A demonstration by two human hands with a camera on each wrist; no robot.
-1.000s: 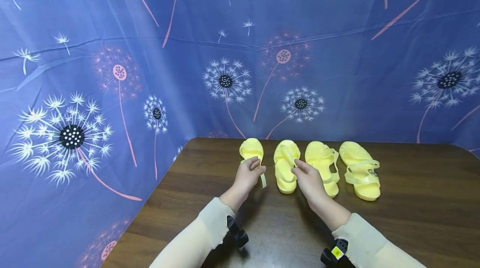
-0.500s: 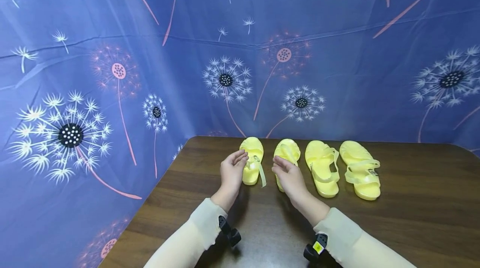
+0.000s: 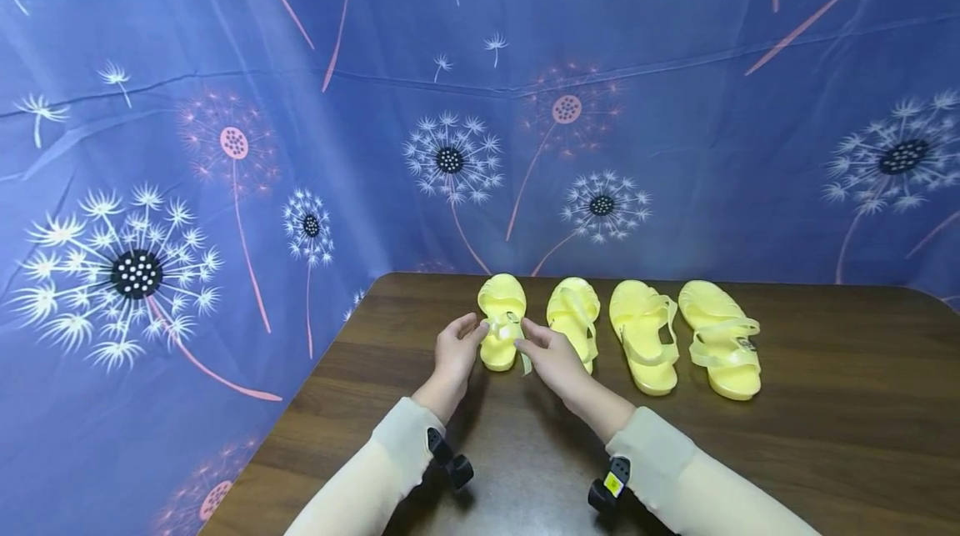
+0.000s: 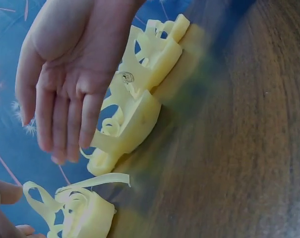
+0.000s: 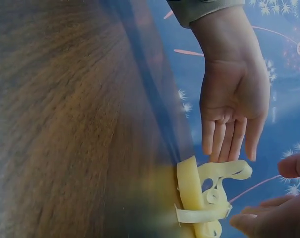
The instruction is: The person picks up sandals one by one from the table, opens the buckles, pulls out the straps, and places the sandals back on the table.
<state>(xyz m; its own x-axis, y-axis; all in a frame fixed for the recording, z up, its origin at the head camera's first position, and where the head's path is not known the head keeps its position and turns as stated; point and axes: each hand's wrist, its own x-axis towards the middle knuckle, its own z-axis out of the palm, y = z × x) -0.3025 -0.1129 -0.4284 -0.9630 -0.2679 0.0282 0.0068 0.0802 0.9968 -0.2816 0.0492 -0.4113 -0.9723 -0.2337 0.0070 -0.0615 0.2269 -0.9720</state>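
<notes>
Seen from the head camera, four yellow sandals stand in a row near the far edge of a dark wooden tabletop (image 3: 825, 403), with a blue dandelion-print cloth (image 3: 187, 144) hung behind. Both hands frame the leftmost sandal (image 3: 501, 303). The left hand (image 3: 454, 350) sits just left of it, fingers relaxed and nearly straight, gripping nothing. The right hand (image 3: 552, 357) reaches in from the right, covering the heel of the second sandal (image 3: 576, 307); its fingertips meet the loose strap (image 3: 523, 359) that hangs from the leftmost sandal, though whether they pinch it or only touch it cannot be told. The two other sandals (image 3: 645, 328) lie untouched to the right. From the left wrist camera, the left hand (image 4: 65, 84) shows an open palm with straight fingers (image 4: 65, 124) held together, close to a sandal but apart from it. From the right wrist camera, the left hand hovers just above the sandal, and the right fingertips (image 5: 269, 218) lie beside its curled strap (image 5: 202, 214). To do this well, it seems best to steady the sole with the left hand while the right guides the floppy strap without twisting it.
</notes>
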